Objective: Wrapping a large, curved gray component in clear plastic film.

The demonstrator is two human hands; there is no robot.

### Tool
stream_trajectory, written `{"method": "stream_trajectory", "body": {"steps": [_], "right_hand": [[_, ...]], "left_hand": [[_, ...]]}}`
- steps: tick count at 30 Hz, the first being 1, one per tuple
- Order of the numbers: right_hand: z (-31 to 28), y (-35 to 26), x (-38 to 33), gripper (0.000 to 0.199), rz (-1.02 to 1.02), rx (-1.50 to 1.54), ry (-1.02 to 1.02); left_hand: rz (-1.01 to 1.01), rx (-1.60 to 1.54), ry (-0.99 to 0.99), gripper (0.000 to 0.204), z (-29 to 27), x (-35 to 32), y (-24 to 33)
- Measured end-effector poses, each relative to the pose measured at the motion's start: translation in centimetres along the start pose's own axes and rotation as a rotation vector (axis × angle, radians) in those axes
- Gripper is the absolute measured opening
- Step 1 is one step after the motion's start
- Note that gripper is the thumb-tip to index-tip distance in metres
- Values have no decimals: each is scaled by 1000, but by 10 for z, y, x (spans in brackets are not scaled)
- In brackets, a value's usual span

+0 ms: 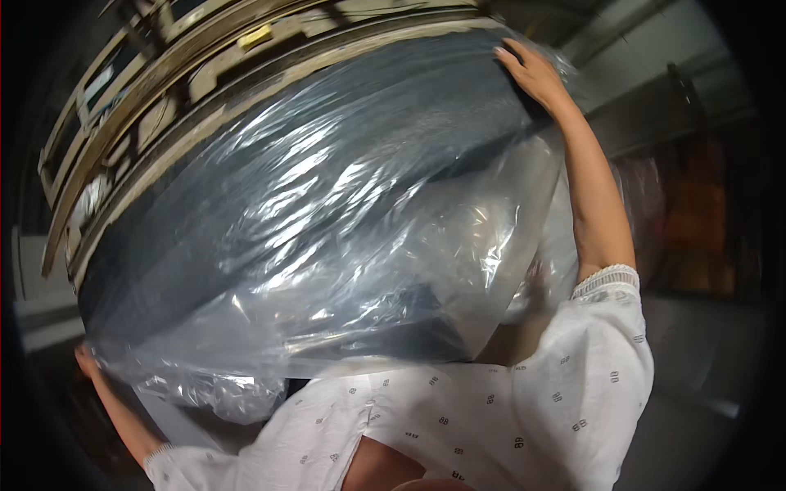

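A wide dark grey panel or stack [327, 106] lies in front of me under a clear plastic sheet [467, 237]. The sheet is wrinkled, shiny and drapes over the near side towards my body. My right hand [532, 72] rests at the far right corner on the film, thumb and index finger apart; its other fingers are partly hidden. At the near left corner my left hand [84, 360] touches the side of the film-covered panel. Most of its fingers are hidden by the edge. Both arms are spread wide.
A pale wooden frame with slats [155, 123] runs along the far side, with a small yellow piece [255, 37] on it. Bunched clear plastic [237, 397] hangs at the near left. An orange-brown block or stack [696, 217] stands to the right.
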State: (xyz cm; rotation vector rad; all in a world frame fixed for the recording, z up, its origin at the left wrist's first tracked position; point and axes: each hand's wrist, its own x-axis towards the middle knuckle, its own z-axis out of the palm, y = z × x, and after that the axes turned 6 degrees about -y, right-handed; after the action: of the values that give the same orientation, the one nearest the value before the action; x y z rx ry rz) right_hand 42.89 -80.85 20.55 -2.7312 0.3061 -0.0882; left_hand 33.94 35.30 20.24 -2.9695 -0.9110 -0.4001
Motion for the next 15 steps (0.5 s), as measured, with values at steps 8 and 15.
{"method": "stream_trajectory", "body": {"steps": [8,15], "right_hand": [[-39,125,45,57,433,38,-114],[34,-192,-25,31,-396,444,-217]], "left_hand": [[-177,-450,183,39,57,-40,241],[6,-1112,452,13,57,-25,167]]}}
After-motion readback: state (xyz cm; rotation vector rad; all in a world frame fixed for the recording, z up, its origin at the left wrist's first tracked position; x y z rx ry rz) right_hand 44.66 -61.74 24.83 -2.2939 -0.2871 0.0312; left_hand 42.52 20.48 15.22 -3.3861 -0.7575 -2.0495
